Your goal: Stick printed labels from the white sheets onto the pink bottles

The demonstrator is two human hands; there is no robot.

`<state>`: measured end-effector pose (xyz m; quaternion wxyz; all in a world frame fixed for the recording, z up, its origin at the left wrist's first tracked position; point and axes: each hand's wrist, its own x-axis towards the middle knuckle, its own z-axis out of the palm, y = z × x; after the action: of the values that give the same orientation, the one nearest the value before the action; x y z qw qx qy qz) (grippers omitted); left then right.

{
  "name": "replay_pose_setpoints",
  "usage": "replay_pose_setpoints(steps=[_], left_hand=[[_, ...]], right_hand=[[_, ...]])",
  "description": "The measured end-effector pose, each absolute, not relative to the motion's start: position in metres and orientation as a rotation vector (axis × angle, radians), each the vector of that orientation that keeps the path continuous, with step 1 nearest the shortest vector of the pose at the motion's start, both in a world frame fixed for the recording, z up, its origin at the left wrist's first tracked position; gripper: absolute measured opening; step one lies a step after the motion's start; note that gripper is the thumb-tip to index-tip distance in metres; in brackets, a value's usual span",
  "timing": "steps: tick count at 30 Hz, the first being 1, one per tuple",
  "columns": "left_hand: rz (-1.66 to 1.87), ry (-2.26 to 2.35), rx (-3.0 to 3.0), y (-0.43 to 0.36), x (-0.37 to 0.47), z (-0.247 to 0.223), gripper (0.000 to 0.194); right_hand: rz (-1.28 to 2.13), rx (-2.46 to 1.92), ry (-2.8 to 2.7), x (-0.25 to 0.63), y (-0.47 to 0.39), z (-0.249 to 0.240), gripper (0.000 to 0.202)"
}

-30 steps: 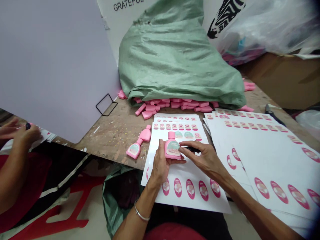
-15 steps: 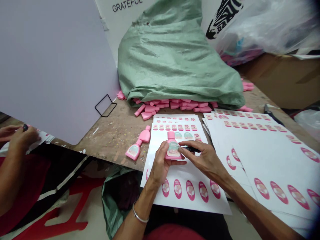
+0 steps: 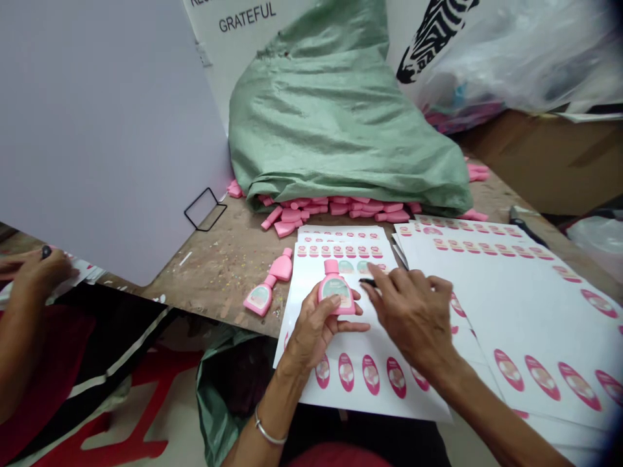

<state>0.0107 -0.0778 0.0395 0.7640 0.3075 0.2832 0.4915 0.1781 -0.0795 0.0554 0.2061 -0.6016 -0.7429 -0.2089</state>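
My left hand [image 3: 314, 324] holds a small pink bottle [image 3: 335, 285] upright, its thumb on the pale green label. To the right, my right hand [image 3: 413, 305] is closed round a thin black tool [image 3: 368, 282], apart from the bottle. Beneath both hands lies a white sticker sheet [image 3: 341, 408] with rows of small labels and pink ovals. Two more pink bottles [image 3: 259, 298] lie on the wooden table to the left, the nearer one bearing a green label.
A green sack [image 3: 341, 123] stands at the back over several pink bottles [image 3: 287, 227]. More sticker sheets [image 3: 525, 311] and scissors [image 3: 528, 227] lie at the right. A black wire stand [image 3: 206, 209] is by the pale panel. Another person's hand [image 3: 41, 272] works at the far left.
My right hand has drawn back from the bottle to the right, with the black tool. My left thumb now presses on the label.
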Motion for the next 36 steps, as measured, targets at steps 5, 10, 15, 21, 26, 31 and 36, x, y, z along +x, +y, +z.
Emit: replay_pose_setpoints(steps=[5, 10, 15, 21, 26, 31, 36], left_hand=[[1.038, 0.62, 0.643, -0.083, 0.014, 0.044, 0.024], [1.046, 0.622, 0.692, -0.091, 0.021, 0.045, 0.028], [1.015, 0.578, 0.619, -0.095, 0.012, 0.04, 0.023], [0.992, 0.541, 0.551, -0.095, 0.018, 0.036, 0.029], [0.972, 0.531, 0.617, -0.097, 0.02, 0.037, 0.04], [0.982, 0.534, 0.651, -0.101, 0.016, 0.037, 0.039], [1.005, 0.63, 0.689, -0.101, 0.017, 0.033, 0.036]], right_hand=[[0.216, -1.623, -1.81, 0.18, -0.072, 0.05, 0.054], [0.843, -1.457, -1.522, 0.155, -0.063, 0.034, 0.059], [0.714, -1.587, -1.372, 0.173, -0.054, 0.022, 0.05], [1.005, -1.509, -1.395, 0.172, -0.065, 0.04, 0.053], [1.089, -1.478, -1.365, 0.149, -0.072, 0.041, 0.061], [1.203, -1.368, -1.34, 0.143, -0.074, 0.036, 0.038], [1.237, -1.279, -1.238, 0.14, -0.076, 0.034, 0.032]])
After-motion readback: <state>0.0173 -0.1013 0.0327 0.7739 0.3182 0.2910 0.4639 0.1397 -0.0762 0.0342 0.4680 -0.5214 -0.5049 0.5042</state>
